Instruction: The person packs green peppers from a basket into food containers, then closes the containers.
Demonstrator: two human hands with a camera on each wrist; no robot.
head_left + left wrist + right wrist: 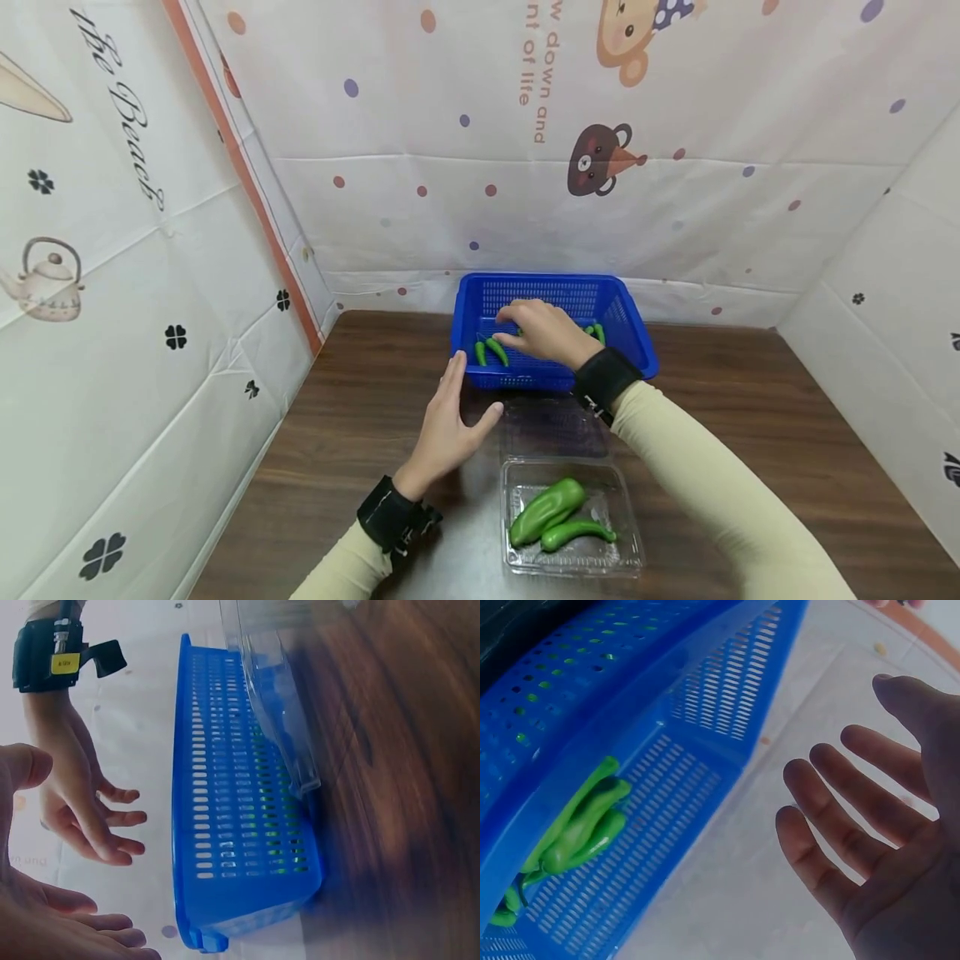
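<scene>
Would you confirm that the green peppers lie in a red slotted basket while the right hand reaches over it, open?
Not quite: the basket is blue, not red, as the head view shows. The green peppers do lie in it, and the right hand reaches over it, holding nothing.

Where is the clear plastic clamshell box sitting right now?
In the head view the clamshell box lies open on the wooden table, straight in front of the blue basket, between the two forearms, with two green peppers in its near tray.
</scene>
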